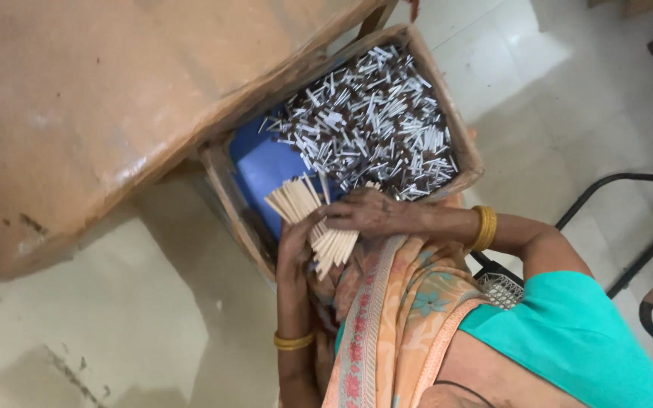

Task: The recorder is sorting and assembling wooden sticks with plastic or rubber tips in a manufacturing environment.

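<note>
Sticks are filling most of my view: a bundle of pale sticks [313,224] is sitting at the near edge of the wooden box [468,155], fanning out at a slant over the box's near-left corner. I am seeing the left hand [295,245] gripping that bundle from underneath, fingers curling shut around its lower half. The right hand [368,212] is lying across the bundle's top just at the box's near rim, fingers stretching leftward and touching the sticks; I cannot tell whether they are pinching anything or only resting there.

Inside the box, a loose pile of white and dark sticks [372,113] is covering the far and right part, and a blue container [266,170] is showing in the left part, beside the pile. Gold bangles [484,227] are circling the right wrist just outside the box's near-right corner. A brown board [115,98] is leaning over the box's left side. A black chair frame [629,219] is standing well to the right of the box.
</note>
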